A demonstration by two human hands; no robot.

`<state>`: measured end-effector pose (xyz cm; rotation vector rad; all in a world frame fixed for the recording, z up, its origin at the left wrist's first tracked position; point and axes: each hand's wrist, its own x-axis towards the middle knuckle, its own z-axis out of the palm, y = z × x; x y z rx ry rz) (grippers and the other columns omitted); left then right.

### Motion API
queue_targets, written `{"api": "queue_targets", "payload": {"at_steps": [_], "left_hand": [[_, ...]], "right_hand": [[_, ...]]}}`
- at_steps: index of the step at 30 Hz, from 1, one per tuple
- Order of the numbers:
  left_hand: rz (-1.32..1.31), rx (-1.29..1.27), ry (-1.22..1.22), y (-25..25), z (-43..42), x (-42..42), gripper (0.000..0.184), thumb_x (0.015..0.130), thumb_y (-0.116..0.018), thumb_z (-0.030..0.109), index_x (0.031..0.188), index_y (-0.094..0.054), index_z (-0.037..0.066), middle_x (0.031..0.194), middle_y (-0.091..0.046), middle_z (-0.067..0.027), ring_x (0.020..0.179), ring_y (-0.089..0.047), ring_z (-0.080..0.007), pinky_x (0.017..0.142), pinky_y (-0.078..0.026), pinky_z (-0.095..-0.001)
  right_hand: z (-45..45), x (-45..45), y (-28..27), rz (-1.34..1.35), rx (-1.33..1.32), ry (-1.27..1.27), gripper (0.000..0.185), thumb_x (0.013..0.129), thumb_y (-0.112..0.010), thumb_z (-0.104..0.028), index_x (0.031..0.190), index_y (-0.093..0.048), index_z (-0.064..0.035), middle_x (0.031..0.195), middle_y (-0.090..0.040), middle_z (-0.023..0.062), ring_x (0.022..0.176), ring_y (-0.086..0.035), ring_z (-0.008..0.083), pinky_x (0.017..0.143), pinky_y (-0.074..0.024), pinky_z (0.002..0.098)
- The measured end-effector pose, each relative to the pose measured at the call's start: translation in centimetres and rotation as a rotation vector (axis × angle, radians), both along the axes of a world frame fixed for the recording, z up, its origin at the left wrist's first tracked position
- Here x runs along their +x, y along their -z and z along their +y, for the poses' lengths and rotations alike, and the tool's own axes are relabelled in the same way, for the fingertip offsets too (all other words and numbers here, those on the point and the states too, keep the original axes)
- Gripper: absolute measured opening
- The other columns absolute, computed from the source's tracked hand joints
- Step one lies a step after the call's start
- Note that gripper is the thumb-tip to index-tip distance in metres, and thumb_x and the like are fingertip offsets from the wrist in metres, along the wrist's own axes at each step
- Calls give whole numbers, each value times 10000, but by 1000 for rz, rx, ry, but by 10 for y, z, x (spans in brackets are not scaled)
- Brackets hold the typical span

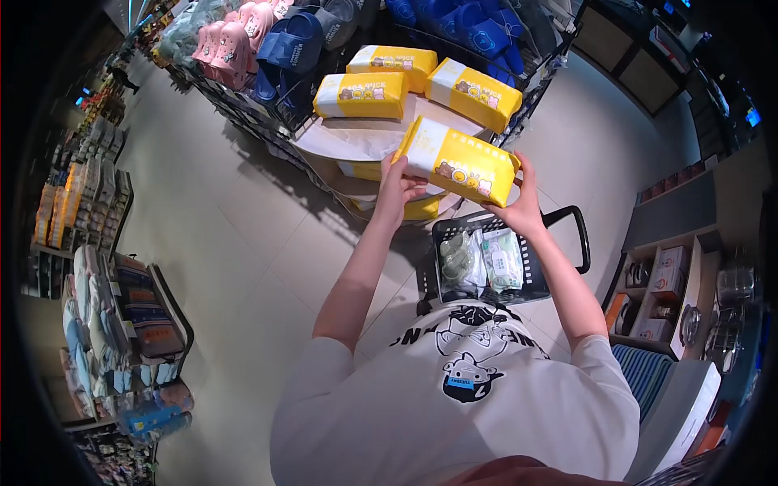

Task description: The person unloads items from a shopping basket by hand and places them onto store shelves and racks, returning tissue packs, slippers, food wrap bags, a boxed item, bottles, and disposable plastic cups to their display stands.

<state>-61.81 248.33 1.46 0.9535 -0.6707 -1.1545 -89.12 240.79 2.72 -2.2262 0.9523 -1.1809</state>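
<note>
Between my two hands is a yellow and white tissue pack [458, 162] with cartoon animals printed on its side. My left hand [397, 188] grips its left end, and my right hand [523, 198] grips the right end. Just beyond it, similar packs lie on a round white display stand [348, 136]: one on the left [361, 95], one behind [393, 65] and one on the right [474, 93]. Below my hands stands a black shopping basket [531, 287] holding a greenish bag [459, 261] and a white-and-green packet [503, 259].
Racks of pink clogs [235, 44] and blue slippers [288, 44] stand behind the display. More yellow packs [421, 209] sit on its lower tier. Shelves with folded textiles [150, 312] are on the left, boxed goods [668, 271] on the right. The basket's black handle [582, 239] sticks out rightward.
</note>
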Motion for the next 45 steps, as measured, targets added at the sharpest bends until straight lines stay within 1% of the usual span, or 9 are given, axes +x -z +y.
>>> {"api": "queue_targets", "payload": {"at_steps": [6, 13, 20, 27, 31, 36, 38, 41, 45], "left_hand": [[20, -15, -44, -9, -73, 0, 929, 924, -695, 228, 1615, -91, 84, 1634, -171, -173, 1265, -565, -306, 959, -532, -425], [-257, -82, 123, 17, -91, -41, 1018, 854, -744, 165, 1616, -78, 49, 1592, -294, -206, 1402, -466, -316, 935, -517, -334], [-335, -80, -71, 35, -108, -45, 870, 889, -708, 159, 1593, -200, 90, 1170, -644, -147, 890, -605, -134, 758, -513, -276], [-470, -226, -421, 75, -24, -98, 167, 979, -646, 150, 1039, -549, 27, 920, -609, -69, 706, -496, -129, 653, -432, -303], [-731, 31, -410, 156, 42, -135, 339, 996, -634, 212, 741, -554, 2, 561, -473, -121, 504, -419, -198, 523, -378, -353], [-876, 507, -214, 302, 140, -171, 452, 1036, -512, 402, 901, -689, 8, 824, -681, -243, 775, -688, -409, 682, -512, -495], [-962, 767, -84, 373, 188, -181, 484, 1054, -418, 393, 988, -701, 6, 971, -694, -265, 965, -684, -427, 845, -523, -508], [-1258, 1074, 448, 461, 284, -187, 452, 1027, -342, 260, 1260, -662, 41, 1342, -636, -219, 1195, -629, -418, 1033, -484, -538], [-968, 1382, 106, 448, 354, -264, 426, 931, -513, 207, 1315, -633, 67, 1234, -702, -189, 1224, -627, -374, 1037, -497, -466]], "right_hand": [[-71, 47, -2, -205, -4, 92, 966, 648, -915, -110, 1451, -381, -79, 1435, -347, 217, 1340, -427, 376, 1081, -469, 440], [-91, 66, 30, -149, -98, 190, 792, 684, -897, -135, 1348, -471, -68, 1353, -367, 224, 1294, -424, 427, 1110, -394, 478], [-87, 64, 30, -114, -118, 153, 814, 732, -882, -181, 1415, -450, -77, 1358, -371, 241, 1279, -430, 442, 1098, -400, 480], [-45, -51, 62, 88, -101, 188, 194, 953, -680, -196, 966, -661, -3, 939, -668, 159, 964, -638, 338, 896, -488, 438], [-52, -181, 104, 752, -185, 257, 114, 934, -653, -127, 950, -696, -23, 978, -697, 164, 911, -642, 342, 984, -442, 473], [-104, -316, 138, 944, -201, 561, 753, 874, -722, -132, 1517, -336, -71, 1378, -556, 198, 1217, -573, 381, 1119, -401, 466], [-161, -377, 205, 633, 286, 445, 890, 874, -746, -223, 1577, -229, -52, 1385, -573, 247, 1274, -571, 403, 1107, -427, 478], [-190, -394, 232, 751, 744, 152, 756, 917, -700, -360, 1491, -370, 4, 1045, -710, 282, 1037, -707, 386, 970, -532, 458], [-160, -376, 249, 247, 780, 102, 264, 964, -602, -167, 1158, -518, -9, 673, -626, 121, 544, -664, 235, 503, -545, 382]]}}
